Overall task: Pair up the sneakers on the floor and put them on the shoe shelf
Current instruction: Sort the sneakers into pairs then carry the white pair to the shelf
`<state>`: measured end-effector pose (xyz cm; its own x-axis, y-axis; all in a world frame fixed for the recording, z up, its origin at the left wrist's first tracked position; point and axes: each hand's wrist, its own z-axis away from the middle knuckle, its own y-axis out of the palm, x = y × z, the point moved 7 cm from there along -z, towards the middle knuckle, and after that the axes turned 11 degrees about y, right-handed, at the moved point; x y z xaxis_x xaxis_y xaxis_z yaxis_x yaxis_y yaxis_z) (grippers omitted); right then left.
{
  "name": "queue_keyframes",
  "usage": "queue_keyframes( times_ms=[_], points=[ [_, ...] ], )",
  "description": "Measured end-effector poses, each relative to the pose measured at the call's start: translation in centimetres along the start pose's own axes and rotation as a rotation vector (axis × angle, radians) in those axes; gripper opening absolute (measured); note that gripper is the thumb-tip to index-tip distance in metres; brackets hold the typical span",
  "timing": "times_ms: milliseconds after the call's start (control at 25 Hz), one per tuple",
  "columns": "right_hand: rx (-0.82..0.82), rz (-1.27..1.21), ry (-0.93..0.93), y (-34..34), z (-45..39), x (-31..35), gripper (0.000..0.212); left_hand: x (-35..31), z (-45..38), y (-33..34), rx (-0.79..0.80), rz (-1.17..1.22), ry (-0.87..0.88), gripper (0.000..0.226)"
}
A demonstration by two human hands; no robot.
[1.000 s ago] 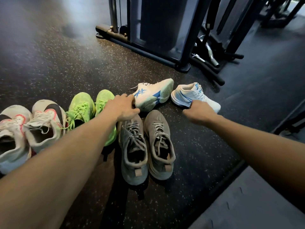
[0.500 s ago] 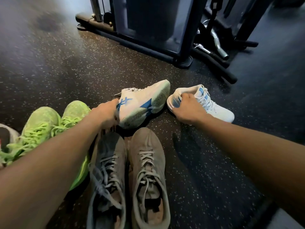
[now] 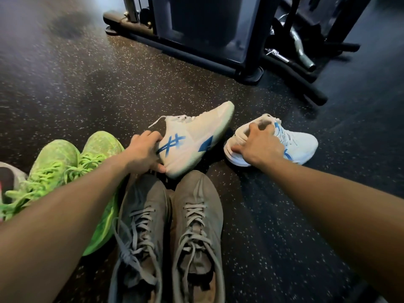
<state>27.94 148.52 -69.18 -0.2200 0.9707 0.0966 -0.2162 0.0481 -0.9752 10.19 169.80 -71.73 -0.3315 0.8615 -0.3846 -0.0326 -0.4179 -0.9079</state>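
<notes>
Two white sneakers with blue stripes are on the dark speckled floor. My left hand (image 3: 145, 153) grips the heel of the left white sneaker (image 3: 196, 136), which lies tipped on its side, toe pointing up and right. My right hand (image 3: 260, 145) grips the heel collar of the right white sneaker (image 3: 301, 143), which stands upright with its toe to the right. A grey pair (image 3: 170, 232) sits side by side just below them. A neon green pair (image 3: 65, 171) lies to the left, partly under my left forearm.
A white sneaker with black and pink (image 3: 11, 180) shows at the left edge. A black gym machine frame (image 3: 218, 29) with metal bar handles (image 3: 299, 47) stands beyond the sneakers. No shoe shelf is in view.
Both hands have reached forward from the grey pair and taken hold of the two white sneakers by their heels. The view has shifted closer and to the right.
</notes>
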Motion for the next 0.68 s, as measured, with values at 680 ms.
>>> queue_keyframes(
  times_ms=[680],
  points=[
    [0.066,-0.311,-0.191,-5.4,6.6,-10.4,0.019,-17.4,3.4,-1.9,-0.169,0.121,0.232,0.063]
  ],
)
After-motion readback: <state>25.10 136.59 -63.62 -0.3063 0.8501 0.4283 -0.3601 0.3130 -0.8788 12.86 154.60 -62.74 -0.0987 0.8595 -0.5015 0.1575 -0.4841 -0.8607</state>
